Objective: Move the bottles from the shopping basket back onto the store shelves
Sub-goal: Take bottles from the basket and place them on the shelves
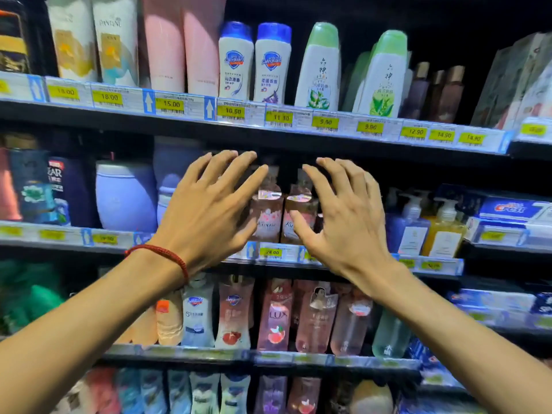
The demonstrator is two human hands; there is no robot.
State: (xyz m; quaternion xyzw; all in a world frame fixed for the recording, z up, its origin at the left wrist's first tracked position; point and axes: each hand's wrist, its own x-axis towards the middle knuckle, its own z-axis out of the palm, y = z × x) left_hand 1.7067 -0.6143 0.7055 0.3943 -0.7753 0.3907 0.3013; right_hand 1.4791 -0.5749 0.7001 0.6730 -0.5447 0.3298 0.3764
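Middle shelf (68, 236) across centre. Left hand (206, 213) at 9 o'clock and right hand (348, 222) at 3 o'clock of two pink bottles (268, 219); both released, fingers spread, gripping nothing. Bottles upright on that shelf, side by side, long axis vertical, caps toward 12 o'clock.

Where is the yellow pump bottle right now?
In the head view, the yellow pump bottle stands on the second shelf down, right of the right hand, between a purple pump bottle and the toothpaste boxes.
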